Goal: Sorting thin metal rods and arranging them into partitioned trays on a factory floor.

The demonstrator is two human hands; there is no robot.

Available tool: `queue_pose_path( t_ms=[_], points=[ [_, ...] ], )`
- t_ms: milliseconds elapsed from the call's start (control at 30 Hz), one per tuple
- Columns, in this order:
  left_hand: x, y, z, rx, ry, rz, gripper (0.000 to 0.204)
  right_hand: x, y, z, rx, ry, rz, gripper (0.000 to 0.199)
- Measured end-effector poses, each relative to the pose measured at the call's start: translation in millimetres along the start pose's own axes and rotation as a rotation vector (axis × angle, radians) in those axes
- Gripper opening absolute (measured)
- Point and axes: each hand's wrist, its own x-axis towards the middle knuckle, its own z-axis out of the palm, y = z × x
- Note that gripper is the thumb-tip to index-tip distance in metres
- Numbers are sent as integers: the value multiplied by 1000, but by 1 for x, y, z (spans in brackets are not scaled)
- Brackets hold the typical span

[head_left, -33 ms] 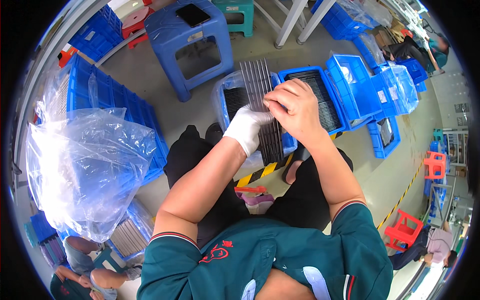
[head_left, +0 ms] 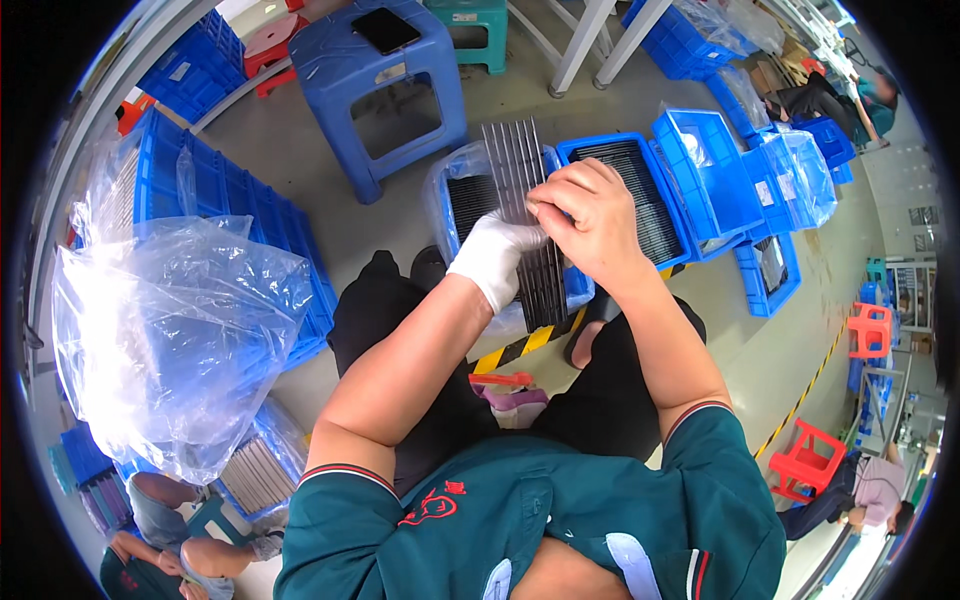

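My left hand, in a white glove, is closed round a row of long, thin dark metal strips. They lie side by side, slanting over my lap, with lighter ends at the far side. My bare right hand is pinched at the right edge of the strips, its fingertips together. What sits between those fingertips is too small to make out. Beneath the strips stands a plastic-lined blue bin with more dark strips inside, partly hidden by my hands. Another blue bin, full of dark strips, stands just right of it.
A blue stool with a phone on it stands beyond the bins. Stacked blue crates and a clear plastic bag are on the left. More blue bins sit to the right. Other people are at the edges.
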Motion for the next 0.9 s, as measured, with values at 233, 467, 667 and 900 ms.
queue_pose_path(
  t_ms=[233, 467, 667, 900],
  points=[
    [-3, 6, 5, 19, 16, -40, 24, 1, -3, -4, 162, 49, 105, 13],
    [0, 0, 4, -7, 30, 10, 25, 1, -4, -3, 127, 23, 105, 13],
    [0, -3, 1, 48, 14, 30, 24, 1, -4, 4, -12, 25, -32, 10],
    [1, -1, 1, 35, 41, 20, 22, 8, -13, -7, 119, 66, 49, 14]
  ],
)
